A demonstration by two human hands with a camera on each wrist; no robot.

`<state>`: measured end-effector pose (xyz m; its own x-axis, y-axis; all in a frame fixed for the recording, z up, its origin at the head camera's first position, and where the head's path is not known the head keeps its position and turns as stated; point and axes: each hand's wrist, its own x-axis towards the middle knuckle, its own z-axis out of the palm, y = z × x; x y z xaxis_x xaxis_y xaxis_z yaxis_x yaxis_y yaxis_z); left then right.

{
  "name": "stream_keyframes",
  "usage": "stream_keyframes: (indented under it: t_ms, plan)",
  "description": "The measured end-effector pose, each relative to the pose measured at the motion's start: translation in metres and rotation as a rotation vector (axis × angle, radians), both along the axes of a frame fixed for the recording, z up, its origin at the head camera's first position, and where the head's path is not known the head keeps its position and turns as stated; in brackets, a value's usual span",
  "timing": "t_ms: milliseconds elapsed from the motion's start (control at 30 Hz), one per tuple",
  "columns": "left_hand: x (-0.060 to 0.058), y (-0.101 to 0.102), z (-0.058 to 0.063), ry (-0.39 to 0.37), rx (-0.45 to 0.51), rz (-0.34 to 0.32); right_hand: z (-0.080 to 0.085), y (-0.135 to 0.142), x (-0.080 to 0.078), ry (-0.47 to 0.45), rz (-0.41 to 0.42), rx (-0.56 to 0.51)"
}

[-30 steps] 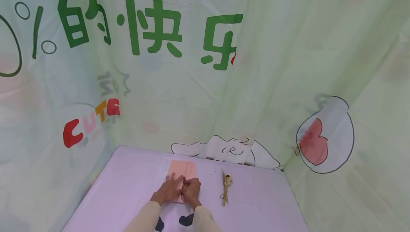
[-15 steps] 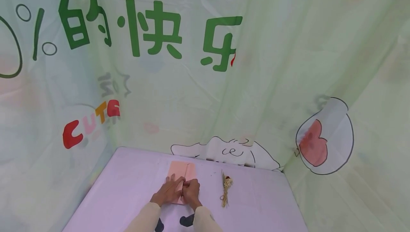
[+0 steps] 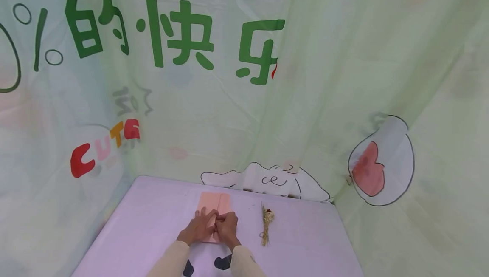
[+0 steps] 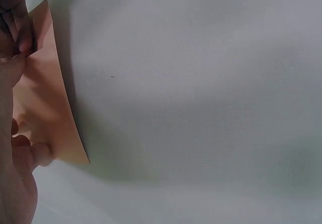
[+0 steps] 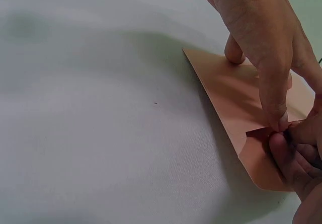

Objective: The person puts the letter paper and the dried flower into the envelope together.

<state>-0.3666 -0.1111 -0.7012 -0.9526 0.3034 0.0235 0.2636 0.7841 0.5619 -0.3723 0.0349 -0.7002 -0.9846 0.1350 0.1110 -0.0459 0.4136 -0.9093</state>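
Note:
A pink paper envelope (image 3: 208,199) lies on the pale purple table. My left hand (image 3: 198,227) rests across it with fingers spread and pressing on the paper. In the right wrist view, a left fingertip touches the edge of the envelope's flap (image 5: 261,166). My right hand (image 3: 227,228), fingers curled, pinches the flap edge beside that fingertip; the right fingertips are partly hidden. At the left border of the left wrist view, both hands appear on the envelope (image 4: 58,100), which casts a shadow along its edge.
To the right of the hands lies a small dried-flower bunch (image 3: 267,224) with tied stems. Printed fabric (image 3: 317,111) with green characters hangs around the table (image 3: 302,243). Black marks (image 3: 223,263) show on the tabletop between the sleeves.
The head view has shifted slightly, so the whole scene sits a little further left. Both hands stay at the same spot on the envelope, with hardly any finger movement visible.

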Motion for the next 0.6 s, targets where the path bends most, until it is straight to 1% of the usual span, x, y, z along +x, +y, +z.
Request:
stream_keyframes:
  t_ms: [67,200,233,333,400,533,600]
  plan:
    - [0.0,0.001,0.001,-0.008,-0.004,0.01,0.004,0.004,0.0,0.004,-0.025,0.037]
    - [-0.001,0.003,-0.002,-0.019,-0.007,0.025,0.003,0.015,-0.005,0.02,-0.089,0.092]
    - [0.002,0.004,0.004,-0.035,-0.009,0.028,0.01,0.018,-0.003,0.018,-0.098,0.104]
    - [0.002,0.005,0.001,-0.023,-0.011,0.036,0.019,0.03,-0.008,0.039,-0.122,0.09]
    - [0.002,0.007,0.0,-0.012,-0.014,0.044,0.026,0.039,-0.013,0.072,-0.145,0.087]
    - [0.004,0.008,0.001,-0.012,0.001,0.055,0.041,0.059,-0.02,0.138,-0.214,0.12]
    - [0.006,0.009,0.002,-0.015,0.014,0.052,0.048,0.07,-0.021,0.149,-0.248,0.131]
